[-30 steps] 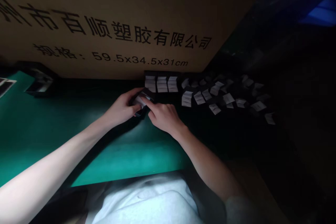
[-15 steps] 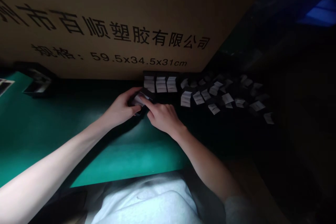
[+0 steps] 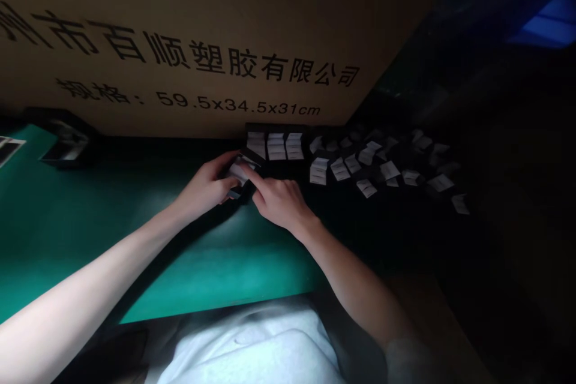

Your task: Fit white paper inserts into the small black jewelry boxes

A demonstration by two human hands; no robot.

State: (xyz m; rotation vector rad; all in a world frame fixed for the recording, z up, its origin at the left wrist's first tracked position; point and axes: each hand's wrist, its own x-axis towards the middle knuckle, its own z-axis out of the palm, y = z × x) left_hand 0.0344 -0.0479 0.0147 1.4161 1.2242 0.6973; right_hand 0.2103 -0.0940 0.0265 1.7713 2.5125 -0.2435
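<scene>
My left hand (image 3: 207,183) is closed around a small dark box (image 3: 252,158) with its lid raised and a whitish lining inside. The box is tilted, its far side toward the right. Over it reaches my right hand (image 3: 281,201), index finger stretched out with the tip touching the white lining (image 3: 237,171). The other right fingers are curled loosely, with nothing visible in them. Just beyond stand three similar open boxes (image 3: 276,147) side by side, their white linings facing me. My left fingers partly hide the held box.
A big cardboard carton (image 3: 189,6) with printed lettering stands behind the green table surface (image 3: 193,276). Many small folded white pieces (image 3: 366,187) in dark holders lie scattered at right, in shadow. A larger open dark box (image 3: 67,147) sits at the left.
The held box has tilted slightly, showing more of its white lining. Both hands stay almost in the same place, the right index finger still on the lining.
</scene>
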